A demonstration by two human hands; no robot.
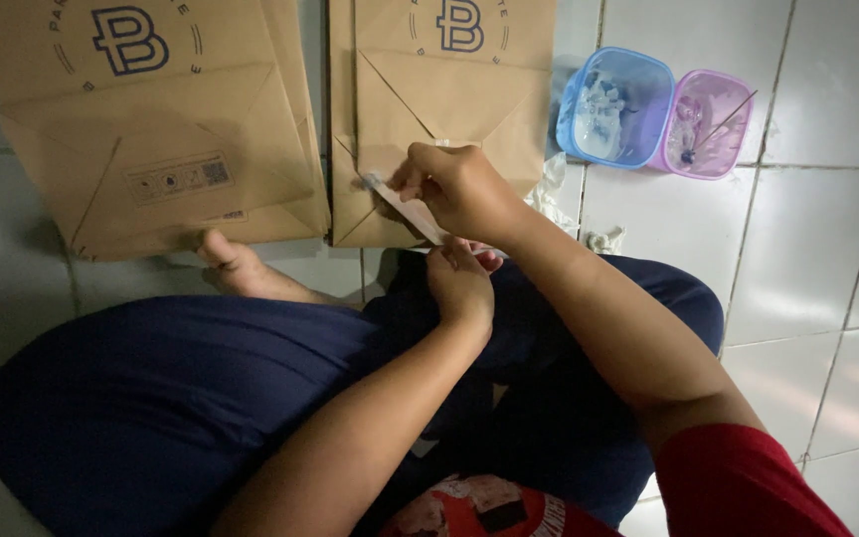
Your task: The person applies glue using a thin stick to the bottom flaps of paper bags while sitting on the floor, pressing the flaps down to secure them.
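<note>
On glossy white tile [827, 249], both hands, right hand [459, 184] and left hand [459, 283], pinch what seems a thin paper strip [405, 211].

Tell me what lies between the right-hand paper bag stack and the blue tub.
In the head view, crumpled white scraps lie on the floor tiles between the right paper bag stack and the blue tub.

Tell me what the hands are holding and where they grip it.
A narrow paper strip: the right hand pinches its upper end, the left hand holds its lower end.
</note>
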